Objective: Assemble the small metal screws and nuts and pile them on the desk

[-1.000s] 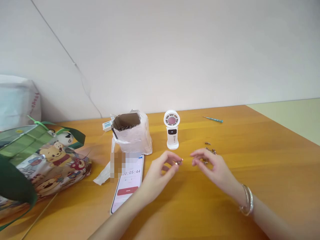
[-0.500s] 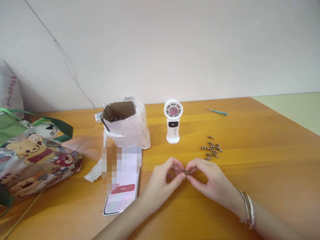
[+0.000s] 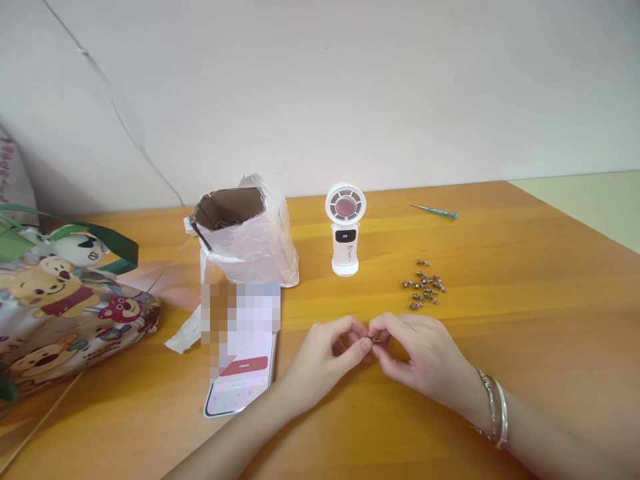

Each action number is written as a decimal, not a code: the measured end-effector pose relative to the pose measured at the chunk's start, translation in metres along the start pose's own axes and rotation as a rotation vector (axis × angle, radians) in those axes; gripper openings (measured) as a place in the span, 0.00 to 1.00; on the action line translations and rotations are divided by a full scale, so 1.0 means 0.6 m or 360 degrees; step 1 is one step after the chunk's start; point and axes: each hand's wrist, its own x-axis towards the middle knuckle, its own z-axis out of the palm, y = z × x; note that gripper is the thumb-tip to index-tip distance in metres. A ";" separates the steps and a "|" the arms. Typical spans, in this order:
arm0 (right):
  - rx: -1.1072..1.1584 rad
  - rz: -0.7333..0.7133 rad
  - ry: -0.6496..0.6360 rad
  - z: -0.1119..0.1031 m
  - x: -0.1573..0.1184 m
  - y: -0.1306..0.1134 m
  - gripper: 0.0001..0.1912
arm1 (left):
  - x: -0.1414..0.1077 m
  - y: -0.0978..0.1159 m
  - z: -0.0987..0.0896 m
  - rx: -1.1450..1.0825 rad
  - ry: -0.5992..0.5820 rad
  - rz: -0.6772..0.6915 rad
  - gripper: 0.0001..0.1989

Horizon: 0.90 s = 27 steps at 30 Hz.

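My left hand (image 3: 336,355) and my right hand (image 3: 419,348) meet just above the table, fingertips almost together. Pinched between them is a small metal screw (image 3: 375,340), with a thicker end at the left fingers and a thin end toward the right. Both thumbs and forefingers close on it; its finer details are too small to make out. Beyond my right hand lies a loose pile of similar metal screws (image 3: 424,288), one of them a little apart at the back.
A white handheld fan (image 3: 345,250) stands behind my hands. To the left are an open box in white plastic (image 3: 255,247), a phone (image 3: 240,380) and a cartoon-print bag (image 3: 75,313). A thin teal screwdriver (image 3: 435,211) lies on the wooden table (image 3: 525,300) at the back right.
The view has tilted and shifted slightly, so everything on the table sits higher. My right fingers have moved a bit closer over the screw, which both hands still pinch.
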 end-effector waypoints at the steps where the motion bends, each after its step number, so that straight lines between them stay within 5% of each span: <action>1: -0.0026 -0.0002 0.0006 0.002 0.000 -0.001 0.04 | 0.000 0.001 0.001 -0.0014 0.0006 0.0001 0.09; 16: -0.0298 -0.0105 0.0165 0.014 0.006 -0.019 0.07 | -0.002 0.002 0.022 -0.0137 0.0110 -0.0102 0.08; 27: -0.0004 0.0022 -0.0084 -0.005 0.001 -0.009 0.04 | -0.001 0.002 0.017 -0.0212 0.0078 -0.0027 0.12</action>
